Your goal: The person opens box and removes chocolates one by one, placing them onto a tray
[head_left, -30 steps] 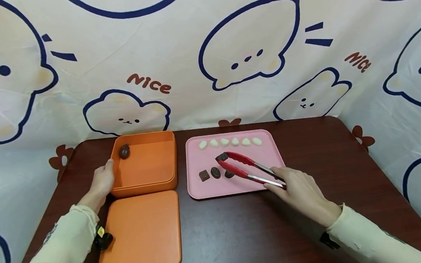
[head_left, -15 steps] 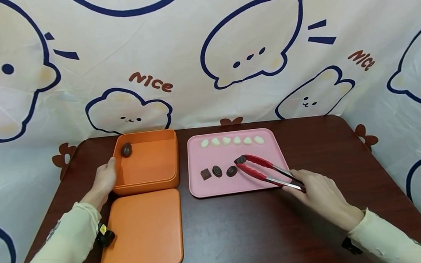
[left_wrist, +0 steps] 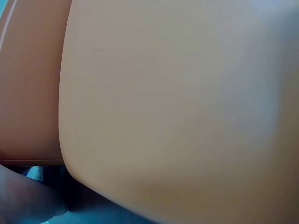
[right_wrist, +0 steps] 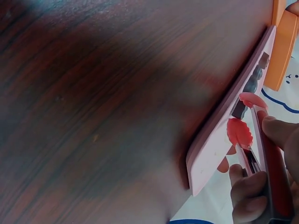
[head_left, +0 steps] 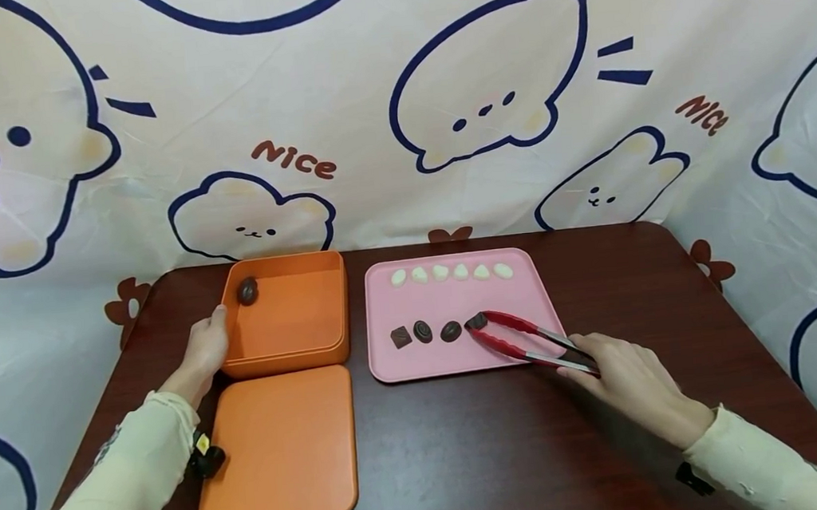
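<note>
My left hand (head_left: 206, 347) grips the left wall of an orange box (head_left: 323, 343), with some fingers hidden against its side. One dark egg-shaped chocolate (head_left: 247, 291) lies in the box's back left corner. In my right hand (head_left: 634, 377) are red-tipped tongs (head_left: 509, 349). Between the tong tips is a dark square chocolate (head_left: 476, 322), low over the pink tray (head_left: 424, 366) or on it; I cannot tell which. Left of it, a brown square chocolate (head_left: 400, 336), a swirled oval chocolate (head_left: 422, 331) and a plain oval chocolate (head_left: 450, 331) form a row.
Several white chocolates (head_left: 440, 272) line the tray's back edge. An orange lid (head_left: 280, 457) lies flat in front of the box, close to my left forearm. The dark wooden table (head_left: 481, 449) ends at a printed cloth (head_left: 368, 202) behind.
My right hand has moved the tongs and the dark square chocolate to the right, then slightly nearer me, beside the plain oval chocolate. My left hand stays at the box.
</note>
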`<action>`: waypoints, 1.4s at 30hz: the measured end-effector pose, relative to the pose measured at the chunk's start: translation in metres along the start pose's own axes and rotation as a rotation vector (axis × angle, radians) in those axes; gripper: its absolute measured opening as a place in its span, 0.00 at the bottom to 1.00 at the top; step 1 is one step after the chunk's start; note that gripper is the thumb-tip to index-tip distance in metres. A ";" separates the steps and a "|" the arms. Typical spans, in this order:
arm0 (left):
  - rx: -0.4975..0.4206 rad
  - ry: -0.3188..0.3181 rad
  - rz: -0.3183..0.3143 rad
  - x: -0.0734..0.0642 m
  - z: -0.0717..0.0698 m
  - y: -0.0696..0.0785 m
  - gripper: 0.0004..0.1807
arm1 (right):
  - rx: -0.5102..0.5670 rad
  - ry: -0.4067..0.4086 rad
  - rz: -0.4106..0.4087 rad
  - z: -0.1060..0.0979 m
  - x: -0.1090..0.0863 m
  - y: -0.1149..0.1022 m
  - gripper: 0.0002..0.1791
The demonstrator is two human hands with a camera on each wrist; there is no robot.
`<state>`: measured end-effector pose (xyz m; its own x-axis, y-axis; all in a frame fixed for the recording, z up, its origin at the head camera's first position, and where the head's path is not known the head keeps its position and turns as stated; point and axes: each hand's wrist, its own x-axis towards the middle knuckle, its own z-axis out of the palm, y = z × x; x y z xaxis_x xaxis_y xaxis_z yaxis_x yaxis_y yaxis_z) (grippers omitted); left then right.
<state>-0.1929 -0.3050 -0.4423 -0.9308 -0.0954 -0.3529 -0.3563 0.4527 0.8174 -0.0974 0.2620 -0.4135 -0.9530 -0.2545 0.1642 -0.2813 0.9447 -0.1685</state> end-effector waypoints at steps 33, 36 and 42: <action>0.002 0.006 -0.016 0.001 0.000 0.000 0.45 | 0.119 0.030 0.063 -0.004 0.014 -0.006 0.28; 0.003 0.005 -0.019 0.001 0.000 0.000 0.45 | 0.133 0.034 0.068 -0.003 0.018 -0.008 0.28; -0.005 0.003 -0.008 0.000 0.000 0.000 0.45 | 0.153 0.028 0.066 0.001 0.028 -0.015 0.29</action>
<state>-0.1925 -0.3055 -0.4422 -0.9280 -0.1022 -0.3582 -0.3645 0.4475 0.8166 -0.1196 0.2401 -0.4069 -0.9671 -0.1845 0.1749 -0.2336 0.9163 -0.3252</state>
